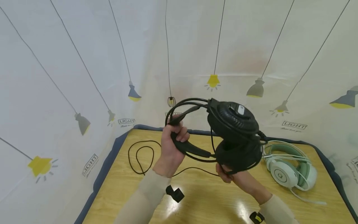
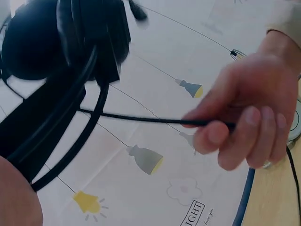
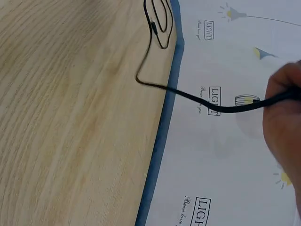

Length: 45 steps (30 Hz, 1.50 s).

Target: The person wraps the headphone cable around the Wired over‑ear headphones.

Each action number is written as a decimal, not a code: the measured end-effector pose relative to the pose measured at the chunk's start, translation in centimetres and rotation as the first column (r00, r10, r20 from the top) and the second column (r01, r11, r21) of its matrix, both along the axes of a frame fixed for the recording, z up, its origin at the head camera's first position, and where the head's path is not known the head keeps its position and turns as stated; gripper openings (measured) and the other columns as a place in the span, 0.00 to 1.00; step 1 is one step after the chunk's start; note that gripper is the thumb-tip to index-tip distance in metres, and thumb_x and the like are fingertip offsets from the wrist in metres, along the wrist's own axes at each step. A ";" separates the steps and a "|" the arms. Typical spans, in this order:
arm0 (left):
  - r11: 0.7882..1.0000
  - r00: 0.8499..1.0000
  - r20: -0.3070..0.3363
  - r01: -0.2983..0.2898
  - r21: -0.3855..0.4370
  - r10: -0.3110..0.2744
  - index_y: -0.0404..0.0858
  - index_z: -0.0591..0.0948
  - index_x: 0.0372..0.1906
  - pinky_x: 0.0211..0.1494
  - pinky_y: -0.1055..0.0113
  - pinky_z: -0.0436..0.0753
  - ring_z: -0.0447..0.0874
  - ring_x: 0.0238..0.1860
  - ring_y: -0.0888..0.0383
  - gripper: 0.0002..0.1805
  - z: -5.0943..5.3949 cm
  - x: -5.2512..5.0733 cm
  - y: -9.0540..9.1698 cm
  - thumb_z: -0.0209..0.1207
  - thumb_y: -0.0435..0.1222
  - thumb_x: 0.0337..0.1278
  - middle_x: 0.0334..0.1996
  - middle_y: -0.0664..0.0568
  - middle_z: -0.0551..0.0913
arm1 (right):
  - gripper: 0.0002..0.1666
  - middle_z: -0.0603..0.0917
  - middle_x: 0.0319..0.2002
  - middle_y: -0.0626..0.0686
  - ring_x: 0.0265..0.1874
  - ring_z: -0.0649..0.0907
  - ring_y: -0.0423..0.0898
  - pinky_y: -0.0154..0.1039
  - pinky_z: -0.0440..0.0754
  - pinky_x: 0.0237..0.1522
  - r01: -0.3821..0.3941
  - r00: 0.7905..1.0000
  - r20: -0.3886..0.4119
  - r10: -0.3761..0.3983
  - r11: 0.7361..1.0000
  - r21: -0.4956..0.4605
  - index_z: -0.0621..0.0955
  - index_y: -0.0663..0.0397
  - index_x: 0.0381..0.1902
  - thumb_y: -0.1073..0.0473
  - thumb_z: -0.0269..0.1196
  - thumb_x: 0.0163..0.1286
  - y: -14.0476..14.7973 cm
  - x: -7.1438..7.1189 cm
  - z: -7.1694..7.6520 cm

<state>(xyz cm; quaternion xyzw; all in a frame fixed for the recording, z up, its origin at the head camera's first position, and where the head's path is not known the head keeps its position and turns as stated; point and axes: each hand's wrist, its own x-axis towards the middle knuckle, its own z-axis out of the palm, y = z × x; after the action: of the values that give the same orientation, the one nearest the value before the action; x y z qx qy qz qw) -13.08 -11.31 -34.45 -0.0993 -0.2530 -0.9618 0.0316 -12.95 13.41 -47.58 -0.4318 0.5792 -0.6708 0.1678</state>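
Observation:
My left hand grips the headband of a black over-ear headset, lifted above the wooden table with both ear cups to the right. Below the cups, my right hand is partly covered by the headset in the head view. In the left wrist view, that right hand pinches the headset's black cable between thumb and fingers. The cable runs down from the right hand to the tabletop, where it lies in loops with a plug visible. Only a blurred edge of the left hand shows in its own wrist view.
A white and green headset with its own pale cable lies on the right side of the table. Blue trim edges the table, and a light wall covering printed with lamps rises behind and at the sides.

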 end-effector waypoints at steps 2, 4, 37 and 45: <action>0.995 0.996 0.022 -0.089 -0.044 0.090 0.44 0.82 0.44 0.23 0.73 0.61 0.58 0.17 0.66 0.19 0.3 -0.2 0.4 0.44 0.26 0.60 0.22 0.59 0.65 | 0.21 0.65 0.24 0.60 0.19 0.63 0.51 0.46 0.62 0.23 0.035 0.988 0.147 -0.042 0.998 0.053 0.72 0.65 0.41 0.67 0.32 0.86 -0.3 1.4 1.3; 0.979 0.984 0.031 -0.174 -0.104 0.178 0.44 0.83 0.45 0.23 0.72 0.61 0.58 0.17 0.65 0.19 0.4 -0.3 0.7 0.45 0.26 0.60 0.21 0.58 0.64 | 0.21 0.63 0.22 0.63 0.18 0.61 0.55 0.48 0.63 0.23 0.140 0.979 0.134 -0.155 0.984 0.111 0.73 0.66 0.40 0.67 0.33 0.86 -0.4 1.9 1.5; 0.760 0.838 0.043 -0.470 -0.448 0.544 0.39 0.88 0.48 0.26 0.70 0.66 0.60 0.18 0.61 0.19 -1.6 -0.9 0.3 0.51 0.28 0.57 0.16 0.57 0.64 | 0.14 0.68 0.21 0.37 0.18 0.66 0.30 0.32 0.70 0.20 0.448 0.891 -0.220 -0.398 0.851 0.275 0.81 0.48 0.45 0.66 0.50 0.82 -1.1 5.6 2.0; 0.862 0.904 0.083 -0.366 -0.351 0.418 0.40 0.86 0.48 0.25 0.70 0.61 0.57 0.17 0.62 0.19 -1.2 -1.0 0.3 0.49 0.27 0.59 0.16 0.57 0.61 | 0.15 0.67 0.18 0.49 0.17 0.66 0.33 0.35 0.70 0.19 0.338 0.941 -0.101 -0.322 0.900 0.277 0.81 0.55 0.47 0.67 0.46 0.84 -0.2 4.9 0.5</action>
<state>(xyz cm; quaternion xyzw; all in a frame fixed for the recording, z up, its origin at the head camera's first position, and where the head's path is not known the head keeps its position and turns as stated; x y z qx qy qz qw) -14.10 -10.97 -35.64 0.0264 -0.4255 -0.8843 0.1903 -8.03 13.16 -47.12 -0.3155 0.7402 -0.5856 0.0980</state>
